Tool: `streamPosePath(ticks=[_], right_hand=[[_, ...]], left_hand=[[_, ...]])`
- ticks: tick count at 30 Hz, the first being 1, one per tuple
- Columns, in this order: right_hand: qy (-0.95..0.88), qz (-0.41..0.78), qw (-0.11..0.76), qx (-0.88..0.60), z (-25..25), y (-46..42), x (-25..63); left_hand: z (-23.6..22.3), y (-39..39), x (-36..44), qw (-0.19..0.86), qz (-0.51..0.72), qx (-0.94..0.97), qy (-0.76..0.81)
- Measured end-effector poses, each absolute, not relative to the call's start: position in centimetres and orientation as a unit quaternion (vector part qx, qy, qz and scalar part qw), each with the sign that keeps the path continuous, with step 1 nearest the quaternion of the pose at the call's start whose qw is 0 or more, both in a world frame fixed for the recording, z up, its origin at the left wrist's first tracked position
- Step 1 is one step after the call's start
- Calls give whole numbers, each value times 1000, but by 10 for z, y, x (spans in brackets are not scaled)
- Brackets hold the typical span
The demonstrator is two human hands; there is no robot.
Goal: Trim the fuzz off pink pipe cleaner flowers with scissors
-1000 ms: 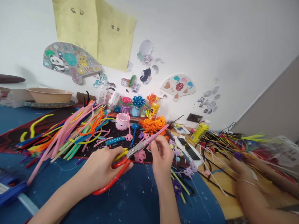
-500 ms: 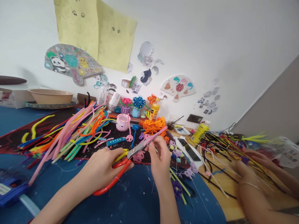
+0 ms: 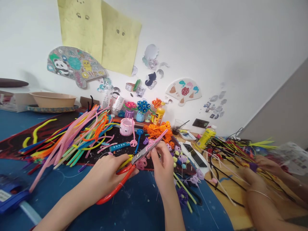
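Observation:
My left hand [image 3: 106, 175] is closed round the red and yellow handles of a pair of scissors [image 3: 120, 179], whose metal blades [image 3: 142, 153] point up and to the right. My right hand [image 3: 161, 164] pinches a pink pipe cleaner [image 3: 159, 138] that lies along the blades. A curled pink pipe-cleaner piece [image 3: 141, 163] rests on the black mat just below the blades. Both hands hover above the blue table [image 3: 134, 205].
A big heap of coloured pipe cleaners [image 3: 72, 134] lies to the left, an orange bundle [image 3: 157, 130] behind. A pink cup [image 3: 126, 125], small flower pots [image 3: 142, 110], yellow bottles [image 3: 205, 136] and a phone [image 3: 195, 154] stand near. Another person's hands [image 3: 255, 179] work among black stems at right. A blue glue gun [image 3: 11, 194] lies bottom left.
My hands, the scissors and the pink pipe cleaner have shifted slightly left and up. The other person's hands have moved among the stems at the right.

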State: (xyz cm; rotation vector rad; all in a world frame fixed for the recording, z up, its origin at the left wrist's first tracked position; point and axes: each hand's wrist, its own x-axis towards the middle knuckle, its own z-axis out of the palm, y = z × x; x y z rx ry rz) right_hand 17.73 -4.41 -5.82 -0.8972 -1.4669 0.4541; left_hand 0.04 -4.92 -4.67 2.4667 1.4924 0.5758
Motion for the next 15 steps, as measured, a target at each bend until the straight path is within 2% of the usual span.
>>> streamPosePath(ticks=[15], right_hand=[[-647,213,614,-399,-57,-47,176]], left_hand=[[-44,-52,3,110,158,826,530]])
